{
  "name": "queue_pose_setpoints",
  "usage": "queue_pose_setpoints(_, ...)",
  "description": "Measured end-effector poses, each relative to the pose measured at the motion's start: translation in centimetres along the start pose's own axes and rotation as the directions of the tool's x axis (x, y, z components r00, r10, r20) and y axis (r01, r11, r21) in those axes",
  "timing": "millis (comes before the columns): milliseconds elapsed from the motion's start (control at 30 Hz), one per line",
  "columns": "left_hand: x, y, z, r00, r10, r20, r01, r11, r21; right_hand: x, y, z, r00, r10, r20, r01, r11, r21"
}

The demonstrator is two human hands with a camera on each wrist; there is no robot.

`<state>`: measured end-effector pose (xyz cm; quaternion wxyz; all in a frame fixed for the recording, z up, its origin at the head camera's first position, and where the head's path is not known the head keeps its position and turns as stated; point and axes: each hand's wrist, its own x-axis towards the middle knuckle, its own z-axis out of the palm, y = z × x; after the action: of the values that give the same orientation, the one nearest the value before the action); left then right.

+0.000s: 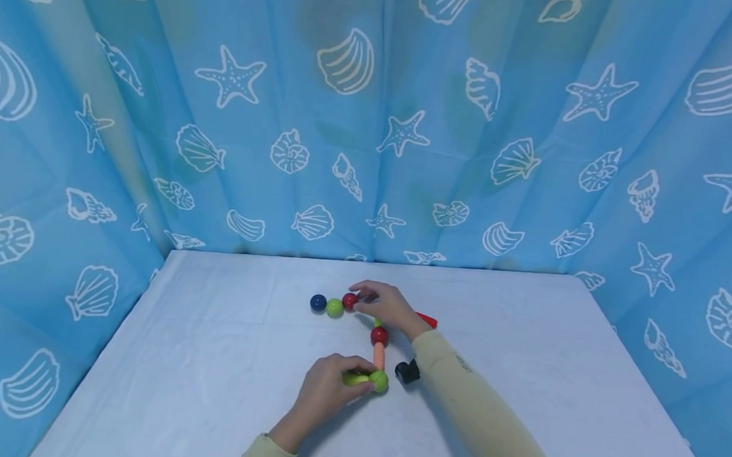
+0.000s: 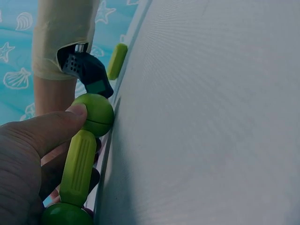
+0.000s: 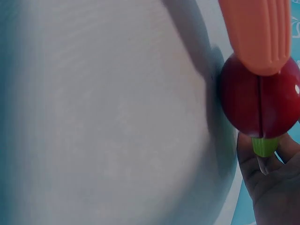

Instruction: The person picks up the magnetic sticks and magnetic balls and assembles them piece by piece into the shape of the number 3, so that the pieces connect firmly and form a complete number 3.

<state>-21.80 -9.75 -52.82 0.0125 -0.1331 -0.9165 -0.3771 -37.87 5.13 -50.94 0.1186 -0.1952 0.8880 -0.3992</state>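
My left hand (image 1: 328,387) pinches a green ball (image 1: 379,381) joined to a yellow-green ribbed rod (image 2: 77,166); its thumb presses on the ball in the left wrist view. A second green ball (image 2: 66,214) sits at the rod's other end. From the first ball an orange rod (image 1: 379,356) runs back to a red ball (image 1: 380,336), which carries a short green piece (image 3: 265,146). Farther back, my right hand (image 1: 391,308) has finger and thumb around a loose red ball (image 1: 349,301). Its other fingers are partly hidden.
A lime ball (image 1: 334,308) and a dark blue ball (image 1: 318,303) lie left of the loose red one. Beyond the right wrist lies a red rod (image 1: 427,320). A green rod (image 2: 117,61) shows past the right forearm. Patterned blue curtains (image 1: 374,116) surround the white table (image 1: 216,360).
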Motion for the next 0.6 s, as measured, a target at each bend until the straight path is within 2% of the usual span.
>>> queue_pose_setpoints(600,0.01,-0.16,0.10,1.000,-0.003,-0.005,0.003,1.000,0.006,0.27,-0.70,0.44,1.000,0.001,-0.009,-0.001,1.000,-0.024)
